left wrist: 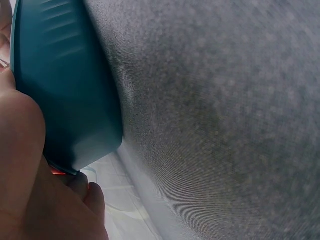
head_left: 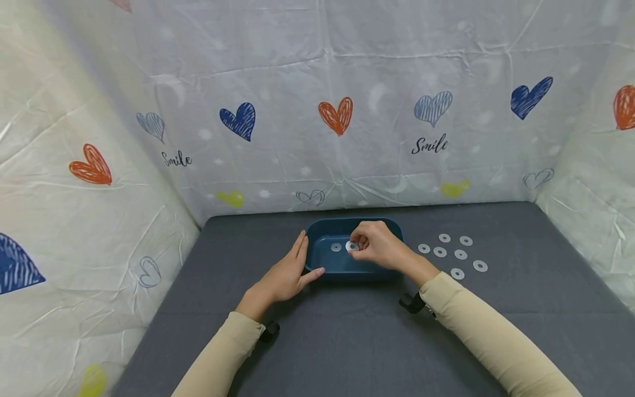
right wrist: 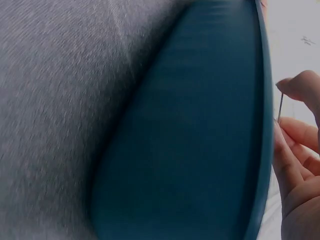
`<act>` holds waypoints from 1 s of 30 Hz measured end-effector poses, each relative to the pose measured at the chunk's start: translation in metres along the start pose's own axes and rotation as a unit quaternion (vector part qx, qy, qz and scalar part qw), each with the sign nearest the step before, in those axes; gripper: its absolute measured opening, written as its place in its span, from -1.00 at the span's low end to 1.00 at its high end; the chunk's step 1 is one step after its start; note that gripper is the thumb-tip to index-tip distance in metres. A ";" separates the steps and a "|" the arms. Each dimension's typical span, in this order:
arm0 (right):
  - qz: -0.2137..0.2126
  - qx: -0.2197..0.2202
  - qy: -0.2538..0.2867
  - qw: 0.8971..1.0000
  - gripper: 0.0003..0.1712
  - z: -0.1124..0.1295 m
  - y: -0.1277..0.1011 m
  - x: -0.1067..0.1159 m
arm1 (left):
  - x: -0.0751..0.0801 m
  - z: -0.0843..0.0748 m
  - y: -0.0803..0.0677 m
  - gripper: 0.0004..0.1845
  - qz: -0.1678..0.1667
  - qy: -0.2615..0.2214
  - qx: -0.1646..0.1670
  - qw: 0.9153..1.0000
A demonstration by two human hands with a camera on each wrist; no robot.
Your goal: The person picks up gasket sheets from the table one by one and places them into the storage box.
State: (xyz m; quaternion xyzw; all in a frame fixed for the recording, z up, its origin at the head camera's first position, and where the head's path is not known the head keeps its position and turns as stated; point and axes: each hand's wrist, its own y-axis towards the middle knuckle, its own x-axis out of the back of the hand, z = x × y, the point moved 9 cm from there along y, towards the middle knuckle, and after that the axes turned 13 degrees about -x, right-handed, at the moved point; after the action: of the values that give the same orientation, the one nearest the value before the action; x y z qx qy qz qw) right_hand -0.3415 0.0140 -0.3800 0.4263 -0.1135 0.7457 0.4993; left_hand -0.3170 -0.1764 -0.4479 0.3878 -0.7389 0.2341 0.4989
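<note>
A white washer [head_left: 351,246] is pinched in the fingertips of the right hand [head_left: 379,245], held over the inside of the blue tray [head_left: 397,227] at the centre of the frame. In the right wrist view the washer [right wrist: 281,107] shows edge-on, a thin line between thumb and forefinger just beyond the tray rim [right wrist: 264,125]. A second washer [head_left: 336,247] lies flat on the tray floor just to its left.

The left hand [head_left: 288,273] rests against the tray's left end, fingers straight along the wall and thumb at the near corner, holding nothing closed. In the left wrist view the tray wall [left wrist: 65,90] sits against the palm [left wrist: 22,130].

To do this step well, I judge the washer should be lowered close to the tray floor beside the one already there before the pinch opens, so that it lands flat and does not roll or bounce; the bracing hand should keep the tray from sliding on the cloth.

Count: one tray; two washers at the tray, one held and one lying in it; seven loose washers [head_left: 461,254] on the grey bench [head_left: 347,342] to the right of the tray, in a scattered cluster right of centre. More may lie hidden under the right hand.
</note>
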 end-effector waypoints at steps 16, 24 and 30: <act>0.017 -0.032 -0.009 0.999 -0.79 -0.003 0.023 -0.029 | -0.001 0.001 -0.001 0.11 0.004 0.000 -0.003 1.000; 0.046 -0.073 -0.034 0.996 -0.76 -0.009 0.035 -0.048 | 0.001 -0.002 0.000 0.10 0.002 -0.001 -0.008 1.000; 0.057 -0.083 -0.040 0.994 -0.75 -0.011 0.041 -0.059 | 0.000 -0.002 -0.001 0.09 -0.001 0.002 -0.011 1.000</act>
State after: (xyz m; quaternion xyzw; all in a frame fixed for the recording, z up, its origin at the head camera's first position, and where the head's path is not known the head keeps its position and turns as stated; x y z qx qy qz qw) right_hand -0.3735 -0.0373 -0.4198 0.4057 -0.2184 0.7433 0.4849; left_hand -0.3153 -0.1752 -0.4468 0.3824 -0.7400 0.2267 0.5047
